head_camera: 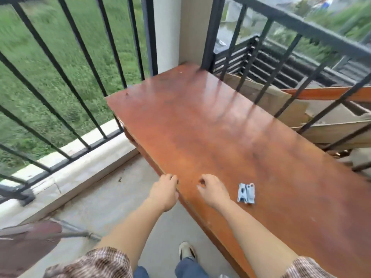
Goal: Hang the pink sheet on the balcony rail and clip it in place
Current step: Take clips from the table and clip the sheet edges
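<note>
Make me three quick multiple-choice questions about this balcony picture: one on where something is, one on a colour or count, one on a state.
1. The clips lie:
A. on the wooden table
B. on the floor
C. on the rail

2. The clips are:
A. red
B. pale blue
C. black

3. The right hand is:
A. holding a clip
B. holding a sheet
C. empty, fingers curled

Answers: 1 A, they rest on the tabletop right of the right hand. 2 B, their plastic is light blue. 3 C, nothing sits in its grip.

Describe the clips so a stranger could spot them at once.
Start at the long reddish-brown wooden table in the balcony corner. Near its front edge, just right of the right hand, lie two pale blue-grey clips side by side, the only loose things on the wood.
</note>
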